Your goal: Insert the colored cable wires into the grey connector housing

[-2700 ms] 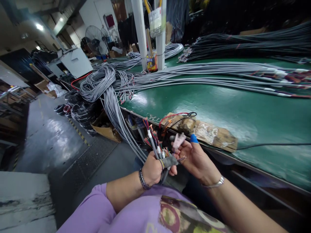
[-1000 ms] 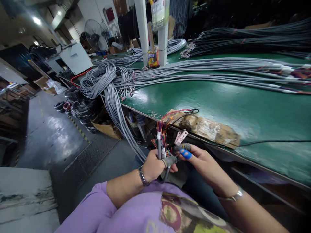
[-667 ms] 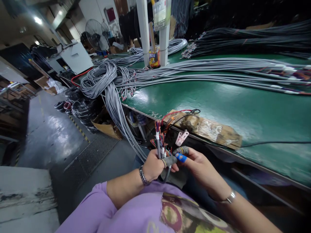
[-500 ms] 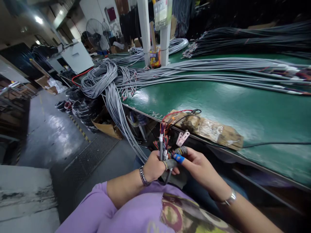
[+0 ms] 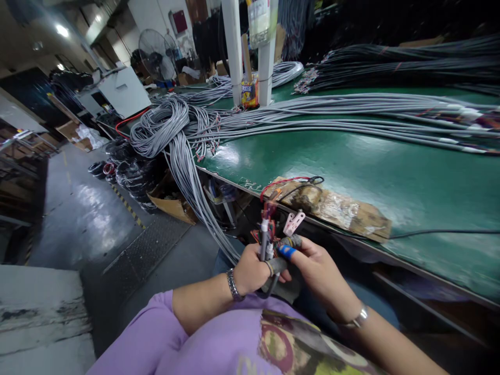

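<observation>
My left hand (image 5: 252, 271) is closed round a bundle of grey cable ends (image 5: 266, 245) whose stripped coloured wires stick upward. My right hand (image 5: 318, 271), with a blue cot on one fingertip and a grey one on another, pinches at those wire ends and holds a small pale pink connector (image 5: 292, 223) upright. Both hands hover over my lap, just in front of the green table's near edge (image 5: 351, 245).
A taped cardboard pad (image 5: 336, 205) with red and black leads lies on the table edge. Long grey cable bundles (image 5: 312, 117) cross the green table (image 5: 371, 166) and hang off its left end (image 5: 187, 172). White posts (image 5: 234, 52) stand behind. Black coils (image 5: 128, 174) sit on the floor.
My right hand has closed in on the wire ends beside my left hand, its blue-capped finger dropping from upright to pinch them. The bundle has shifted slightly right.
</observation>
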The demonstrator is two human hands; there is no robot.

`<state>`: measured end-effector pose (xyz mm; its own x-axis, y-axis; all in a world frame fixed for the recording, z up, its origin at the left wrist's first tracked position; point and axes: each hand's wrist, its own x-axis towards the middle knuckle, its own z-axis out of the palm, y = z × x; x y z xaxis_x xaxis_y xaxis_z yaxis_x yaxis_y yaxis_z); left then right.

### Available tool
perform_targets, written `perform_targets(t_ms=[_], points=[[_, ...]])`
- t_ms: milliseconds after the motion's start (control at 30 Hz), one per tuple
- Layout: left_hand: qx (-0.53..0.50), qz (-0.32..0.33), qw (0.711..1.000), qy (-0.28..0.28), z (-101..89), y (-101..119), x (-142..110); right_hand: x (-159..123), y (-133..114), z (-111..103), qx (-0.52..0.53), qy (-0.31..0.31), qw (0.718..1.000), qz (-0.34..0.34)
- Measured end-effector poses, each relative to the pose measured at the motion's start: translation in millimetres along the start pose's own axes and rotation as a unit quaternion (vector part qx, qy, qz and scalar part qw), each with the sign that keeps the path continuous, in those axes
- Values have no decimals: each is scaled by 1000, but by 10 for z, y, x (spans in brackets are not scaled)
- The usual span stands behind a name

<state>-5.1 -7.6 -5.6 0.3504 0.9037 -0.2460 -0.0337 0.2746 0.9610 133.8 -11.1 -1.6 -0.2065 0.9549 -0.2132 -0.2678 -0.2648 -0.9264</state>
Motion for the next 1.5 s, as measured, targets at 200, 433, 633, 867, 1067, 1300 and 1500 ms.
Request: perform_targets(t_ms=[200, 433, 633, 867, 1067, 1300, 1500], points=[[-28, 6, 999, 16, -8, 42, 13, 89, 83, -34, 88, 47, 995, 28], [-70, 12, 997, 35, -39, -10, -4, 109, 113, -287, 139, 79, 984, 78], [-28, -1, 999, 15, -5, 55, -28, 6, 60, -132, 23, -48, 998, 41], [-20, 6, 999, 29, -21, 15, -39, 33, 80, -137, -15, -49, 998, 24], [-32, 16, 998, 54, -25, -94, 5, -35, 114, -158, 35, -67, 997, 25], [-7, -13, 1000, 26, -30, -54, 14, -45, 90, -96, 51, -36, 998, 11], [47, -50, 996, -65, 0, 74, -50, 32, 91, -53, -2, 11, 998, 58]])
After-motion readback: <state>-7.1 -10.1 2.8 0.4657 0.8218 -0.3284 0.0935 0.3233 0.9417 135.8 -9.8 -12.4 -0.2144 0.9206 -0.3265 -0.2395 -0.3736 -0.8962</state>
